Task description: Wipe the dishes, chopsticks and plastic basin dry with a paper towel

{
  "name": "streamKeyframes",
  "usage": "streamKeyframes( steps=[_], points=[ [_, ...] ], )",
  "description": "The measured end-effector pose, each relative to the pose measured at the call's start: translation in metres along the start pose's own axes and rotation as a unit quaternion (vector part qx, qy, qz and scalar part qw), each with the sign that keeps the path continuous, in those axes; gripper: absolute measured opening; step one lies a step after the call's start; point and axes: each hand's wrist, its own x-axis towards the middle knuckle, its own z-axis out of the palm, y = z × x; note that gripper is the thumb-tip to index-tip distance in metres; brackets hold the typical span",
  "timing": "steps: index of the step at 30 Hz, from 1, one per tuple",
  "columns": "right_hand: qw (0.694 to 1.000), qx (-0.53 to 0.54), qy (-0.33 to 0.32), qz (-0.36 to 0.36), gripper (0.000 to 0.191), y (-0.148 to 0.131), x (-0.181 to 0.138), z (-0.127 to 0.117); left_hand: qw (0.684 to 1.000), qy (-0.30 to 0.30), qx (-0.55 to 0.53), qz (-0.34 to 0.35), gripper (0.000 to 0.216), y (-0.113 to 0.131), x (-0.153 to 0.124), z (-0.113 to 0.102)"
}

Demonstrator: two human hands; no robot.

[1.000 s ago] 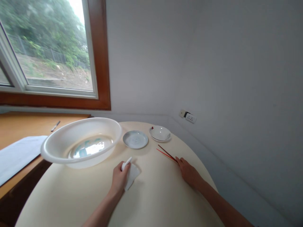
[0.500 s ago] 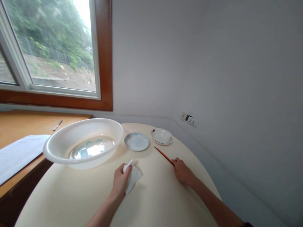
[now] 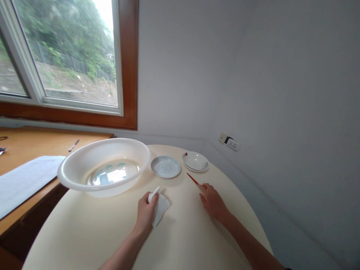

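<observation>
Left of the lower centre of the frame, our left hand (image 3: 145,213) is curled tight round a white cloth (image 3: 161,208), one corner spread beside the fingers. Well apart, right of centre, our right hand (image 3: 213,202) reaches over red chopsticks (image 3: 192,179), fingers fairly straight; we cannot tell whether they grip. The tips point up-left, just below a white bowl (image 3: 195,161).

Gap between left hand (image 3: 146,210) and right hand (image 3: 213,201): open tabletop (image 3: 182,240)
Far end: plate (image 3: 165,167), shallow bowl (image 3: 195,161) block
Leftward: plastic basin (image 3: 108,191) blocks
</observation>
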Motion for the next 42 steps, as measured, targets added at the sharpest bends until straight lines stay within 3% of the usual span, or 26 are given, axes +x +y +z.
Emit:
streamKeyframes(
  steps=[5, 9, 12, 15, 18, 25, 28, 35, 39, 42],
  points=[
    [0.995, 0.021, 0.006, -0.102, 0.052, -0.039, 0.041, -0.001, 0.995, 0.100, -0.021, 0.018, 0.026, 0.009, 0.007, -0.009],
    [0.996, -0.037, -0.025, -0.075, 0.055, -0.072, 0.081, -0.005, 0.989, 0.146, -0.023, 0.032, 0.025, 0.008, 0.013, -0.019],
    [0.996, -0.057, -0.032, -0.059, 0.043, -0.087, 0.095, -0.005, 0.985, 0.161, 0.004, 0.061, 0.027, 0.008, 0.016, -0.025],
    [0.995, -0.062, -0.040, -0.063, 0.033, -0.097, 0.087, -0.003, 0.978, 0.177, 0.030, 0.104, 0.027, 0.011, 0.017, -0.031],
    [0.994, -0.059, -0.050, -0.081, 0.032, -0.107, 0.059, -0.008, 0.973, 0.192, 0.039, 0.124, 0.027, 0.015, 0.020, -0.038],
    [0.959, 0.074, -0.154, -0.226, 0.032, -0.132, -0.008, -0.035, 0.955, 0.261, 0.074, 0.116, 0.027, 0.019, 0.036, -0.065],
    [0.956, 0.080, -0.160, -0.233, 0.037, -0.130, -0.007, -0.037, 0.951, 0.272, 0.081, 0.122, 0.028, 0.017, 0.036, -0.068],
    [0.974, 0.015, -0.151, -0.168, 0.035, -0.106, 0.002, -0.029, 0.966, 0.198, 0.093, 0.138, 0.029, 0.017, 0.023, -0.054],
    [0.976, 0.014, -0.146, -0.158, 0.033, -0.102, -0.002, -0.027, 0.967, 0.191, 0.107, 0.132, 0.030, 0.020, 0.020, -0.051],
    [0.976, 0.022, -0.139, -0.163, 0.032, -0.101, -0.002, -0.024, 0.955, 0.190, 0.149, 0.173, 0.028, 0.026, 0.016, -0.052]
  ],
)
